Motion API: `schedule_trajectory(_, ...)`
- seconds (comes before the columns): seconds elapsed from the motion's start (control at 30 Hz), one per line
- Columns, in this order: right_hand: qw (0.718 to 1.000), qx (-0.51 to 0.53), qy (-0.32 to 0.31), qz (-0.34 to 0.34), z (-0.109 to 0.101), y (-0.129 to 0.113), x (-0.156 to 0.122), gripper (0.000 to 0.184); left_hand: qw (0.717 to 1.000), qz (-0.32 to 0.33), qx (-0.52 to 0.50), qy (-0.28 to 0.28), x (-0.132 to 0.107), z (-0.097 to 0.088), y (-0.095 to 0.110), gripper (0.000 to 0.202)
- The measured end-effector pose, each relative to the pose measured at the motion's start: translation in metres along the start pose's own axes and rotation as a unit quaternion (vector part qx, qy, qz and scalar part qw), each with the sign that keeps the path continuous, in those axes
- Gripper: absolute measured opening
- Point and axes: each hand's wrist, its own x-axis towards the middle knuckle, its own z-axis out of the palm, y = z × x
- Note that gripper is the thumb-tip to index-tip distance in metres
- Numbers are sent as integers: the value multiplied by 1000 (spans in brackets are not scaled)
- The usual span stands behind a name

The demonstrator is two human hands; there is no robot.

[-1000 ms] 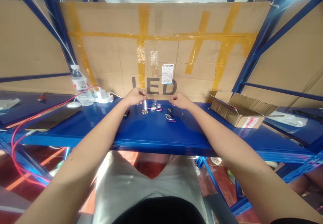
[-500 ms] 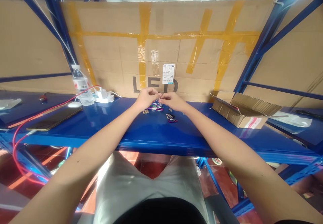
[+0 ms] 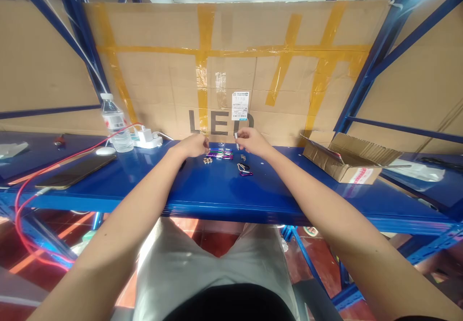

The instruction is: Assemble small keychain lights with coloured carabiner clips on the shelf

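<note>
My left hand point(image 3: 195, 146) is curled shut just above the blue shelf point(image 3: 224, 190), and what its fingers pinch is too small to make out. Right beside it lie several small brass-coloured parts point(image 3: 207, 160). A little higher, my right hand point(image 3: 252, 142) pinches a small silver piece point(image 3: 236, 137) that sticks up from its fingertips. Between the hands lies a row of coloured carabiners point(image 3: 221, 154), purple and green. Two more carabiners point(image 3: 245, 170) rest nearer to me, below the right hand.
A water bottle point(image 3: 115, 123), a white charger point(image 3: 148, 139), a phone point(image 3: 76, 170) and a red cable point(image 3: 43, 178) occupy the shelf's left part. An open cardboard box point(image 3: 347, 159) sits at the right. A taped cardboard sheet point(image 3: 253, 60) marked LED stands behind.
Half a second ago both hands met over the carabiners. They have since drawn apart, the left going back to the left and the right rising slightly with the silver piece.
</note>
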Motion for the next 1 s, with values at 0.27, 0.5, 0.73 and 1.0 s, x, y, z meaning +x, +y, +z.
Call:
schedule_trajectory(0.27, 999, -23, -18, 17, 3, 6, 3, 14, 992, -47, 45, -105, 2, 6, -2, 19)
schedule_trajectory(0.5, 998, -36, -37, 30, 5, 12, 6, 15, 989, -55, 23, -138, 6, 9, -3, 28)
schedule_trajectory(0.73, 998, -43, -42, 31, 4, 22, 11, 15, 984, -87, 6, -153, 6, 11, 2, 29)
schedule_trajectory(1.0, 997, -46, -51, 26, 5, 23, 11, 14, 978, -122, -48, -162, 4, 11, 7, 13)
